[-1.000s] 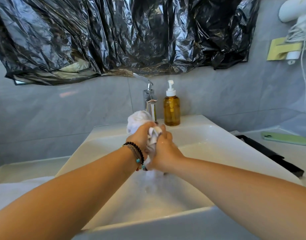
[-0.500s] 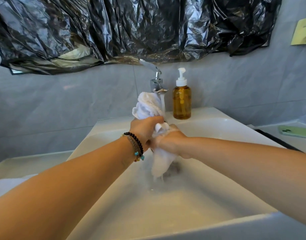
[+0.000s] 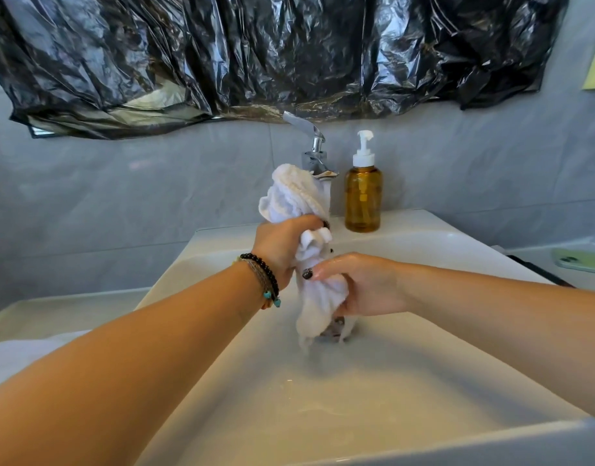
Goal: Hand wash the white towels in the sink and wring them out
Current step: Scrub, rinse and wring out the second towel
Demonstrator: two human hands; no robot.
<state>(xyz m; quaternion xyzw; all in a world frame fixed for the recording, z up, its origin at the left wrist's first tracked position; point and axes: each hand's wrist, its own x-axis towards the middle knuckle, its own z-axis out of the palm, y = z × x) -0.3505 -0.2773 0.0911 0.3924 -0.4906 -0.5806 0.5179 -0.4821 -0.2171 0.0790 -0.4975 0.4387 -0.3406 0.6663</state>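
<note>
Two hands, left hand (image 3: 282,243) and right hand (image 3: 363,287), clamped on twisted white terry towel (image 3: 289,196) above white ceramic sink (image 3: 356,398); risk: wet grip slipping, towel dropping.

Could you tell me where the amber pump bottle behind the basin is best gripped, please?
Probably around the straight amber body of the pump bottle, coming from its right, since the faucet and raised white towel crowd its left; the pump head is narrow.

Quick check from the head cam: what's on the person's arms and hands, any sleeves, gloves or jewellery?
Both forearms are bare: no sleeves or gloves show. The left wrist carries a black beaded bracelet beside a thin braided band with small turquoise beads. The left hand shows no rings. The right hand has dark polish on the thumbnail; its wrist is bare.
</note>
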